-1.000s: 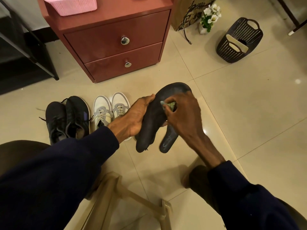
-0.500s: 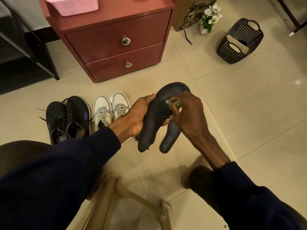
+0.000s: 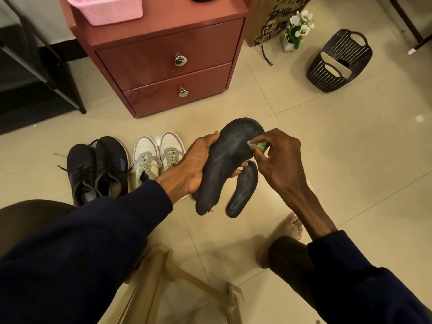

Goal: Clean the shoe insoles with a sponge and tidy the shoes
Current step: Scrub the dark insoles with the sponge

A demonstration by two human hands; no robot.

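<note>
My left hand (image 3: 191, 167) grips a dark insole (image 3: 224, 160) around its middle, toe end up. My right hand (image 3: 280, 160) pinches a small green sponge (image 3: 257, 145) against the insole's upper right edge. A second dark insole (image 3: 243, 190) lies on the tiled floor just below and to the right of the held one. A pair of black sneakers (image 3: 98, 169) and a pair of white-and-grey sneakers (image 3: 156, 160) stand side by side on the floor to the left.
A red two-drawer cabinet (image 3: 168, 64) with a pink basket (image 3: 107, 8) stands behind the shoes. At the right back are a black plastic basket (image 3: 339, 61), a flower pot (image 3: 297, 29) and a paper bag (image 3: 268, 17). A wooden stool frame (image 3: 163, 277) is below me, my bare foot (image 3: 289, 228) beside it.
My right hand has slid the sponge up and to the right along the insole, toward its toe edge. The left hand keeps its grip.
</note>
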